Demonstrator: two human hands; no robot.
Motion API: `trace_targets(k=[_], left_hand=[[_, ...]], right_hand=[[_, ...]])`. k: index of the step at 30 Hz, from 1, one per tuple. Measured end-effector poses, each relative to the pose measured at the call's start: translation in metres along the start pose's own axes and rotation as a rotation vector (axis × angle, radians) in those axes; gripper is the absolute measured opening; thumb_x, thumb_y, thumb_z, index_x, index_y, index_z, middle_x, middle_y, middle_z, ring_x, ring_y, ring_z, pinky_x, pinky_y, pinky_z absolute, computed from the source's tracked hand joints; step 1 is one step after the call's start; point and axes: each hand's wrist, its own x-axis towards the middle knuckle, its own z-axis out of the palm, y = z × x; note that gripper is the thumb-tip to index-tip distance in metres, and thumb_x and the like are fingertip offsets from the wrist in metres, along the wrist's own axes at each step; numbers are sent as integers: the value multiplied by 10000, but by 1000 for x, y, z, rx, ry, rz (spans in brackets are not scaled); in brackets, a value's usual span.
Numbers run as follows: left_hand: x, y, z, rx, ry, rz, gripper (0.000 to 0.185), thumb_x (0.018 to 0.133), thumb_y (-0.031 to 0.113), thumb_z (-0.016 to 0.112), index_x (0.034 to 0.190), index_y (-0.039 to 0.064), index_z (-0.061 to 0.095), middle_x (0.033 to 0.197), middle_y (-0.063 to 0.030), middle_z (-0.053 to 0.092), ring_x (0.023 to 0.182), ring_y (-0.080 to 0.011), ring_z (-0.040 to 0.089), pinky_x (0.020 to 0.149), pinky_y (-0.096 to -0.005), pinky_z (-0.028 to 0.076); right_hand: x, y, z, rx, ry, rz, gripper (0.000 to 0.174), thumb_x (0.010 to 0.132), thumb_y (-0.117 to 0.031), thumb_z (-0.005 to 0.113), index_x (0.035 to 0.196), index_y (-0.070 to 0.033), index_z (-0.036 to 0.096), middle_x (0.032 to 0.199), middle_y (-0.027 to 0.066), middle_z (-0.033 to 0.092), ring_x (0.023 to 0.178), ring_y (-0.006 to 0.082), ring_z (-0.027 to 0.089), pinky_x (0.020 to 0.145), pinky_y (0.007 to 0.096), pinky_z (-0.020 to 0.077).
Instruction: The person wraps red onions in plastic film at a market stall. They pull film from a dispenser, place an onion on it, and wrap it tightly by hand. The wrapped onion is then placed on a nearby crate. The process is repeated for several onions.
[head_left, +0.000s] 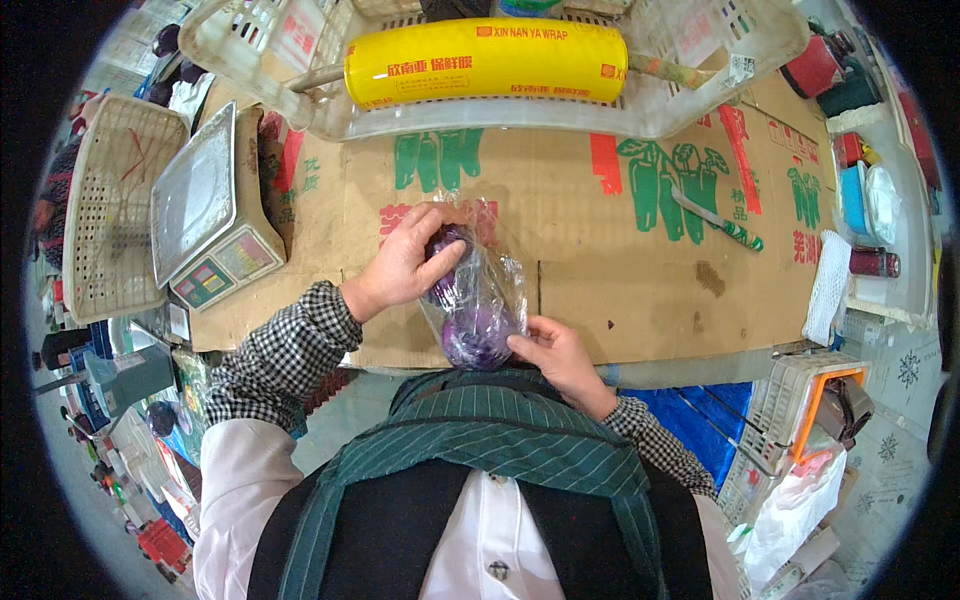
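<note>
Two or so shiny purple vegetables (476, 337), of a kind I cannot settle, sit in clear plastic film or a bag (502, 277) at the near edge of the cardboard-covered table (637, 300). My left hand (409, 259) grips the upper one, thumb over its front and fingers behind. Lower down on the right, my right hand (559, 356) has the edge of the plastic between thumb and fingers, beside the lower vegetable. Glare and folds in the plastic partly hide the contents.
A yellow cling film roll (487, 64) on a rod spans a white plastic crate (450, 124) at the back. A kitchen knife (716, 217) lies on the right. Leftward stand a weighing scale (217, 240) and a perforated basket (120, 217). White foam netting (825, 289) lies at the right edge.
</note>
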Motion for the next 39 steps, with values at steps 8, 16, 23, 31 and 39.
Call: trace_targets(k=[8, 16, 23, 31, 39], left_hand=[[-53, 57, 31, 185, 209, -439, 255, 925, 241, 646, 1046, 19, 606, 1006, -174, 608, 963, -363, 553, 855, -461, 427], [-95, 23, 7, -309, -56, -650, 241, 1020, 180, 548, 1118, 0, 673, 1049, -113, 667, 964, -162, 601, 857, -318, 482], [-39, -56, -15, -348, -398, -326, 270, 985, 82, 538, 1221, 20, 655, 1212, -126, 653, 1122, -226, 607, 971, -351, 476], [8, -55, 6, -367, -866, -245, 144, 968, 59, 541, 1068, 18, 637, 1040, -98, 653, 975, -211, 628, 836, -342, 514], [-12, -27, -8, -446, -450, -445, 100, 963, 112, 592, 943, 29, 541, 823, -73, 614, 753, -185, 621, 665, -337, 489]], right_hand=[[-2, -22, -37, -101, 47, -47, 306, 984, -219, 626, 1131, 46, 675, 989, 12, 689, 878, 75, 607, 796, 231, 496], [19, -33, -32, -487, 26, -108, 263, 939, -203, 676, 1061, 29, 697, 900, 17, 697, 829, 78, 605, 760, 244, 498], [32, -36, -28, -388, 77, -39, 210, 891, -98, 722, 1047, 38, 686, 886, 54, 702, 774, 84, 618, 702, 225, 502], [27, -35, -40, -458, 167, -64, 147, 916, -122, 698, 938, 20, 726, 873, 35, 692, 755, 89, 608, 684, 244, 492], [14, -49, -11, -1106, 339, -649, 73, 889, -100, 691, 945, -55, 704, 803, 111, 617, 726, 270, 631, 638, 354, 502]])
